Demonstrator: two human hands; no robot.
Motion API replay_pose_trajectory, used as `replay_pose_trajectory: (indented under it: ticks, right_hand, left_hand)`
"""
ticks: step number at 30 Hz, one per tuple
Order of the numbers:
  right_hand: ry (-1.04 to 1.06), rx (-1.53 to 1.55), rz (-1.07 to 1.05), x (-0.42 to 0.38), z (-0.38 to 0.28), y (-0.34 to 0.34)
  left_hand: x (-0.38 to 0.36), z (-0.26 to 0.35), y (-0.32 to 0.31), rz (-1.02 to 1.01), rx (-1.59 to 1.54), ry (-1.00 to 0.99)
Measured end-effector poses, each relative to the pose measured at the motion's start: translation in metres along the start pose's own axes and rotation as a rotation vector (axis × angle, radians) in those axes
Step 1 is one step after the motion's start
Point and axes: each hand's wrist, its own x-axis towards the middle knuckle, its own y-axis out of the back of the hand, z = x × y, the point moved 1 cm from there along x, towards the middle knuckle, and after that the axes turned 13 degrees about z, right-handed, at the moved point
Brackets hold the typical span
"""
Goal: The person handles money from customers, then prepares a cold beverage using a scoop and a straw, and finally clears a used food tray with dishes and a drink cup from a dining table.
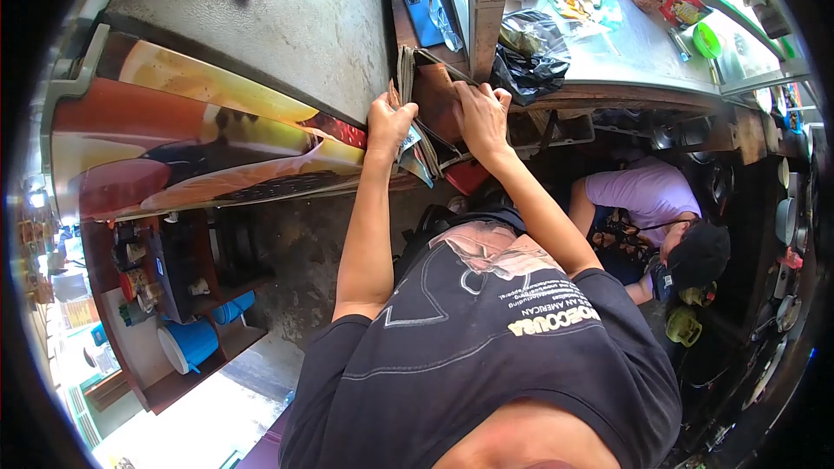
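My left hand [390, 125] is closed around what look like banknotes [412, 136], bluish and brown, at the left side of an open brown box-like drawer [437, 97]. Layered, worn edges, like folded cardboard or paper, run along that side. At the drawer's right side is my right hand [483, 117], its fingers bent over the upper right part; whether it pinches anything there is hidden. Inside, the drawer shows a reddish-brown surface.
A blue phone [423, 17] and eyeglasses [446, 28] lie beyond the drawer. A black plastic bag [532, 56] sits on the counter to the right. At left stands a grey-topped counter [287, 26]. A person in a lilac shirt [643, 195] crouches at right.
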Motion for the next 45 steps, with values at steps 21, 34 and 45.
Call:
replay_pose_trajectory:
  ticks: [21,34,45]
  right_hand:
    - [0.116,-0.174,-0.132,-0.001,-0.019,-0.001]
    - [0.136,0.03,-0.149,-0.002,-0.028,0.018]
    - [0.09,-0.077,-0.02,0.005,-0.019,-0.009]
  left_hand:
    - [-0.007,0.013,0.0,0.026,0.015,0.071]
    - [0.001,-0.003,-0.003,0.014,-0.07,0.07]
    - [-0.008,0.011,-0.001,0.03,-0.048,0.062]
